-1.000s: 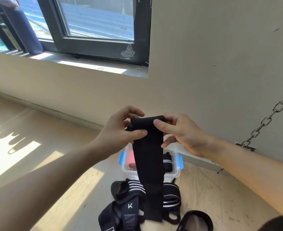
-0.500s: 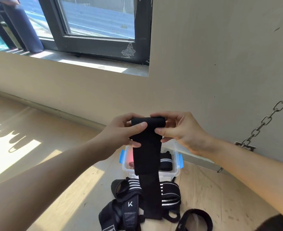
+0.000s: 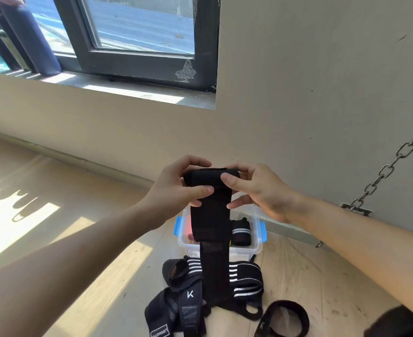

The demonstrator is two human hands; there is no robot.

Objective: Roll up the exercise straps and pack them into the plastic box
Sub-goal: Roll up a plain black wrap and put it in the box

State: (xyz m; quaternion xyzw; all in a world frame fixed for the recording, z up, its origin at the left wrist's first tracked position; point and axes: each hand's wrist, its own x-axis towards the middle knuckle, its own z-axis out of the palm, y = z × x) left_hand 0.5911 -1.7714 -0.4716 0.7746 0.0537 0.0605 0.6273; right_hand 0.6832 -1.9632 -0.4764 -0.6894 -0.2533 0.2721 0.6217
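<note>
Since the earlier frames, we note that the top of the black strap (image 3: 211, 215) has gone from a flat folded edge to a thicker roll (image 3: 210, 177), and the hanging tail has drawn up a little.

The left hand (image 3: 176, 188) grips the roll's left end, with the thumb across the front and the fingers curled behind. The right hand (image 3: 256, 190) pinches the right end in the same way. We judge that holding both ends keeps the turns square and stops the layers slipping sideways. The strap is held up in the air, apparently so that its own weight keeps the free length straight and the roll tight.

That free length hangs in front of the plastic box (image 3: 257, 242), and its lower end is over the pile of loose straps (image 3: 245, 278) on the wooden floor (image 3: 298, 276). The box stands open just behind the pile, near the wall, handy for dropping in a finished roll. One rolled strap (image 3: 240, 233) with white stripes is already inside, and a pinkish item beside it is mostly hidden.

We assess the task as early. Several straps are not yet rolled, among them a black loop (image 3: 282, 321) lying apart to the right.
</note>
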